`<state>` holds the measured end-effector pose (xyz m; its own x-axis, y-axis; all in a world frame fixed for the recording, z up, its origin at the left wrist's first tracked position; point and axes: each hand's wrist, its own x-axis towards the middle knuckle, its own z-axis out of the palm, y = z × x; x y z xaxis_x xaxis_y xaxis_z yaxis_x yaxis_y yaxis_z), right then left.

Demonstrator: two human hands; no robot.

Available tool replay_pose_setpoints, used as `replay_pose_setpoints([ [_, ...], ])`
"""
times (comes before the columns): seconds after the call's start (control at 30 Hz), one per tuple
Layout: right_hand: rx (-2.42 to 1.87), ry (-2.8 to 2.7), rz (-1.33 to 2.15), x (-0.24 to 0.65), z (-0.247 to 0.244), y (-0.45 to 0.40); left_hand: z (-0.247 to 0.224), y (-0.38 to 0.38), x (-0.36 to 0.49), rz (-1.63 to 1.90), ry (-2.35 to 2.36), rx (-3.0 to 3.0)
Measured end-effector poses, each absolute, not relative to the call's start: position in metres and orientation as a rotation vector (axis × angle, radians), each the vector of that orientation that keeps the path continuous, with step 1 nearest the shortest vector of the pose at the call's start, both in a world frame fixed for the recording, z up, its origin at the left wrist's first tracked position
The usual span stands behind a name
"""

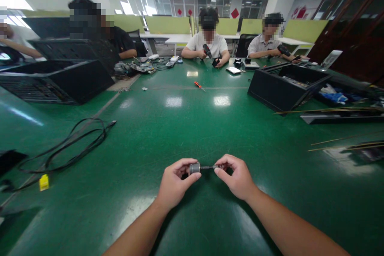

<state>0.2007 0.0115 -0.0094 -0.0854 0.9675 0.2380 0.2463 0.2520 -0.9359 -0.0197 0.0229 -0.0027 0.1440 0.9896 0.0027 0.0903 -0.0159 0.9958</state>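
Note:
Between thumb and fingers, my left hand point(177, 182) grips a small grey cylinder point(195, 168) that looks like a little motor. A thin dark rod point(207, 167) sticks out of the cylinder's right end, roughly level. My right hand point(235, 176) pinches the rod's far end, where a small metallic part partly shows under the fingertips. The fingers hide its exact shape. Both hands are just above the green table point(168, 128), close to each other in front of me.
A red-handled screwdriver point(198, 85) lies farther up the table. Black computer cases stand at left point(57, 80) and right point(285, 84). A coiled black cable point(99, 140) and a yellow tag point(44, 183) lie at left. Thin yellowish rods point(333, 109) extend at right. Several people sit around the table.

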Motion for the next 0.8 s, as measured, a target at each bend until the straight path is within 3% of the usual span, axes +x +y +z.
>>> replay_pose_setpoints([
  [0.4, -1.145, -1.510, 0.944, 0.202, -0.009, 0.011, 0.001, 0.022, -0.018, 1.076, 1.156, 1.269],
  [0.57, -1.014, -1.073, 1.082, 0.206, -0.018, 0.018, 0.000, 0.026, -0.018, 1.163, 1.167, 1.145],
  [0.8, -0.990, -0.967, 1.161, 0.202, -0.026, 0.030, 0.005, 0.038, -0.023, 1.368, 1.150, 0.850],
])
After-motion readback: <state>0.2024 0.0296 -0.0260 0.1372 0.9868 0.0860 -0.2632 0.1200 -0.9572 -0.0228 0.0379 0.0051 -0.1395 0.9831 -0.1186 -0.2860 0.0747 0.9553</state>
